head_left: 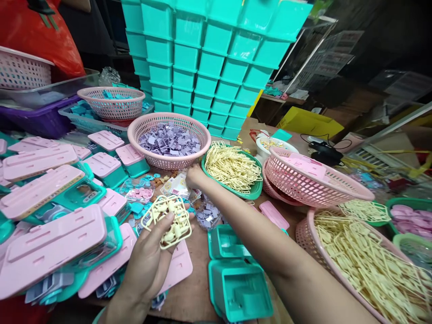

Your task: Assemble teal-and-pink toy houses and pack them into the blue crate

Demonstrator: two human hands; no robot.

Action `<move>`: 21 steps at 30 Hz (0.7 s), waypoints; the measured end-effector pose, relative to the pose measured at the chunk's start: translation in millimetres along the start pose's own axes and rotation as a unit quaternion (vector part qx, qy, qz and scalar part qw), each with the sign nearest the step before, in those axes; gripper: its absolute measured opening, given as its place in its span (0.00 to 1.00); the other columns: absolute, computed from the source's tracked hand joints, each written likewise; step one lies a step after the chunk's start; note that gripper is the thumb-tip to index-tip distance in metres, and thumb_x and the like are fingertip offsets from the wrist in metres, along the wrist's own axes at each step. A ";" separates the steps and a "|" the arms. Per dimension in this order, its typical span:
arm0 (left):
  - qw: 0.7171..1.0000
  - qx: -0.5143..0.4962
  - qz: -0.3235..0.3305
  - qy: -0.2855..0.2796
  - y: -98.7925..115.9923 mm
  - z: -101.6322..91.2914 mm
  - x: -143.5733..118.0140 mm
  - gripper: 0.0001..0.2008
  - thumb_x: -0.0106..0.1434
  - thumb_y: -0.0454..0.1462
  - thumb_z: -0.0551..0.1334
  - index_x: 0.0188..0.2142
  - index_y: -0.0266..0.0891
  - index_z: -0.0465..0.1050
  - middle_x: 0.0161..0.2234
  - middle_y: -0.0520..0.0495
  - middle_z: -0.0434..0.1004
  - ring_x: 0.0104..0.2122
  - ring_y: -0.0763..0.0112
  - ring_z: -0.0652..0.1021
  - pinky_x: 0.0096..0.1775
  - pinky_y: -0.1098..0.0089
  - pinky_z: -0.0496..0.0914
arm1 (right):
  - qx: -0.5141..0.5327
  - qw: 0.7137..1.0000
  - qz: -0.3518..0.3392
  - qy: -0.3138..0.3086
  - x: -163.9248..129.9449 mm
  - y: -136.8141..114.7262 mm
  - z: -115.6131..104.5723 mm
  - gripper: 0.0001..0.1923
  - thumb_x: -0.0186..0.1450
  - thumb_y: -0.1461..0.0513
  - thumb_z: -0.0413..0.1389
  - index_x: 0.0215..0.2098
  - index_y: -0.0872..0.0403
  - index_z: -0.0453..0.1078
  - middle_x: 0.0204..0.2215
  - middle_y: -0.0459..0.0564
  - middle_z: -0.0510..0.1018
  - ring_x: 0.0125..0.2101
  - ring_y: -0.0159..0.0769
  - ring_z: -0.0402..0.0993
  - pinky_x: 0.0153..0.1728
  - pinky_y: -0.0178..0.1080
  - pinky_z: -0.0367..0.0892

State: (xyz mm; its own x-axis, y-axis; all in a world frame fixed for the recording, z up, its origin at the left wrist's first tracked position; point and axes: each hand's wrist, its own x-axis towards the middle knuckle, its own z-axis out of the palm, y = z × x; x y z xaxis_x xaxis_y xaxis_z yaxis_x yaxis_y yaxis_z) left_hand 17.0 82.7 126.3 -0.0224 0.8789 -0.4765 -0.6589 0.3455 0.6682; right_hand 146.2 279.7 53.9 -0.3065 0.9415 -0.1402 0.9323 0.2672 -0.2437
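My left hand [148,261] is closed around cream plastic sprue frames [168,221] with small moulded parts on them, thumb on top. My right arm stretches across the table, and my right hand [195,177] is curled down beside small clear packets [178,185] with printed pieces inside. Its fingertips are hidden, so what they grip does not show. Just beyond that hand stands a pink basket [135,135] of purple plastic parts. Right of it, a green basket [258,189] holds more cream sprues. Below my right forearm sit open teal boxes [239,288].
Pink-lidded teal boxes [57,234] are piled at the left. Stacked teal bins [202,67] rise at the back. Pink baskets [337,189] and a large basket of cream sprues [367,252] fill the right. Loose purple pieces [208,215] and blue pieces lie mid-table.
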 end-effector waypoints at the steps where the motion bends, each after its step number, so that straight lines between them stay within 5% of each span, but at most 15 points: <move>1: 1.000 -0.005 0.003 0.004 1.1 0.5 1.9 0.19 0.55 0.32 0.74 0.47 0.37 0.81 0.45 0.41 0.86 0.45 0.54 0.85 0.48 0.60 0.81 | 0.008 1.000 0.002 -0.003 -11.2 1.2 -5.8 0.17 0.71 0.63 0.57 0.55 0.64 0.74 0.59 0.68 0.73 0.62 0.52 0.67 0.64 0.51 0.62; 6: 1.000 -0.019 0.001 -0.006 4.5 3.0 6.2 0.16 0.64 0.30 0.66 0.52 0.37 0.78 0.50 0.38 0.83 0.46 0.54 0.84 0.47 0.57 0.82 | 0.132 0.989 -0.049 0.035 -77.8 17.2 -45.9 0.23 0.76 0.62 0.43 0.67 0.57 0.64 0.69 0.59 0.62 0.70 0.47 0.55 0.70 0.54 0.53; 9: 0.999 -0.028 0.019 -0.006 4.0 5.1 6.0 0.14 0.67 0.31 0.64 0.52 0.36 0.78 0.50 0.38 0.83 0.47 0.56 0.84 0.47 0.57 0.82 | 0.269 0.944 -0.164 0.096 -123.1 15.7 -58.8 0.22 0.77 0.60 0.45 0.66 0.52 0.65 0.68 0.55 0.65 0.69 0.41 0.58 0.70 0.53 0.54; 15: 0.996 -0.043 0.060 -0.040 -3.9 6.6 2.6 0.19 0.61 0.34 0.72 0.52 0.37 0.79 0.51 0.41 0.83 0.49 0.57 0.83 0.47 0.63 0.81 | 0.231 0.899 -0.339 0.154 -197.1 -22.6 -28.1 0.26 0.75 0.67 0.46 0.70 0.56 0.57 0.70 0.62 0.61 0.72 0.40 0.52 0.71 0.53 0.54; 18: 0.997 -0.023 0.063 -0.026 -5.1 3.7 2.1 0.21 0.54 0.32 0.75 0.49 0.36 0.80 0.44 0.42 0.86 0.43 0.57 0.85 0.43 0.65 0.82 | 0.302 0.871 -0.351 0.166 -204.2 -25.4 -19.7 0.21 0.74 0.67 0.48 0.64 0.53 0.65 0.68 0.59 0.65 0.70 0.40 0.56 0.69 0.50 0.59; 21: 0.997 -0.026 0.067 0.001 -1.2 0.8 1.8 0.19 0.55 0.28 0.72 0.47 0.36 0.80 0.40 0.44 0.86 0.38 0.60 0.86 0.40 0.65 0.83 | 0.384 0.868 -0.254 0.184 -179.5 -11.5 -24.3 0.13 0.75 0.64 0.50 0.52 0.52 0.73 0.54 0.55 0.79 0.56 0.37 0.76 0.57 0.43 0.72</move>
State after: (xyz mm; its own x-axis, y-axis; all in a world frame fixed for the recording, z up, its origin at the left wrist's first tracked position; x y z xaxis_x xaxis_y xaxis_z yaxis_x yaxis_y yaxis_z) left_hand 18.4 84.1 125.1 -0.1141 0.9152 -0.3864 -0.6879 0.2079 0.6954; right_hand 195.2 112.7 105.2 -0.4277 0.7816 0.4540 0.2477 0.5844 -0.7727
